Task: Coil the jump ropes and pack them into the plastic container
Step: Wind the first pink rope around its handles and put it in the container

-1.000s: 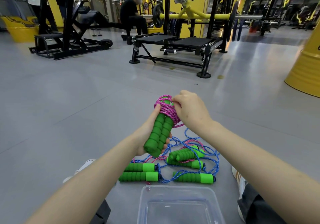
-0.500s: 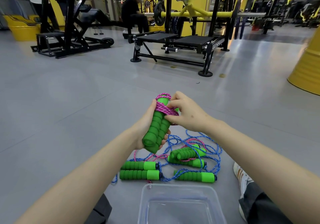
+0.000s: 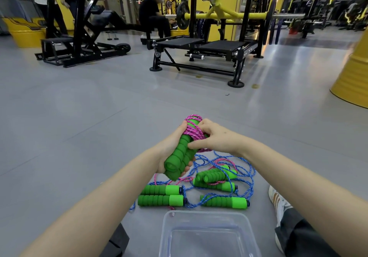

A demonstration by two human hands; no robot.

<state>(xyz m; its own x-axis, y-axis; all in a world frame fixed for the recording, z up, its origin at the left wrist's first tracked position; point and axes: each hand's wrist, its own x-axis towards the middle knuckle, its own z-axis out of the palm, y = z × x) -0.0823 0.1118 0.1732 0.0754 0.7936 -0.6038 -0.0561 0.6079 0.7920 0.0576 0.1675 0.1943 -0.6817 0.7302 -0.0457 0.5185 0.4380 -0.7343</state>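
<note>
Left hand (image 3: pixel 169 151) is gripping two green handles (image 3: pixel 180 157) together; right hand (image 3: pixel 218 137) fingers (image 3: pixel 204 127) are pinching the pink rope (image 3: pixel 191 131), probably keeping wraps tight.

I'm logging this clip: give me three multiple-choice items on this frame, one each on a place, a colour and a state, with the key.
1. Where is the plastic container relative to the jump ropes on the floor?
A. nearer the person
B. beyond them
C. on top of them

2. What colour is the rope wound round the handles in the left hand?
A. blue
B. pink
C. yellow

3. What state is the container in?
A. lidded
B. full of ropes
C. open, no rope inside

Key: A, it lies at the view's bottom edge; B, pink turns wrap the handle tops; C, its bare bottom shows.
</note>
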